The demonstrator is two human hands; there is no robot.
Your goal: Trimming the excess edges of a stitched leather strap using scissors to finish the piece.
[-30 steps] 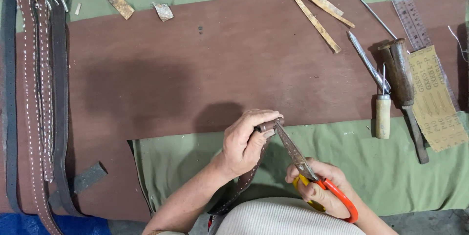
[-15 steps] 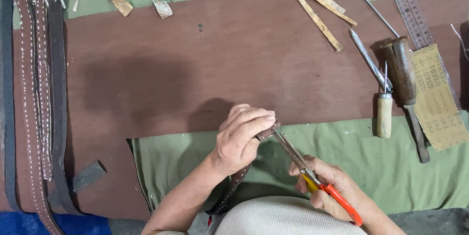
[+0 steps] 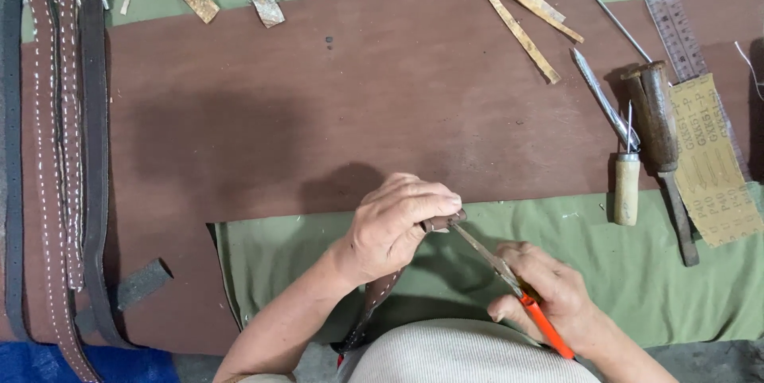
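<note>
A: Layout, big to small: table (image 3: 684, 303) under green cloth, brown leather sheet (image 3: 318, 112) spread over most of it. Finished straps (image 3: 56, 152) stacked along the left edge, well apart from the hands.

B: And the work itself?

A: Low centre. Left hand (image 3: 394, 228) curled shut, fingertips pinching the end of a brown strap (image 3: 380, 291). The strap runs down and left from that pinch toward the body, long axis roughly diagonal.

B: Right hand?

A: Right hand (image 3: 549, 295) closed around orange-handled scissors (image 3: 497, 263), lower right of the strap end. Blades point up-left, tips right at the pinched end (touching or just beside, can't resolve it). Left hand is the one on the strap; the right reaches it only through the blades.

B: Blind spots?

A: Strap end mostly covered by left fingers. Its lower part drops out of sight behind the light-coloured garment (image 3: 469, 355). Blade opening not readable. Awl (image 3: 625, 184) and sandpaper (image 3: 712, 168) sit far right, untouched.
</note>
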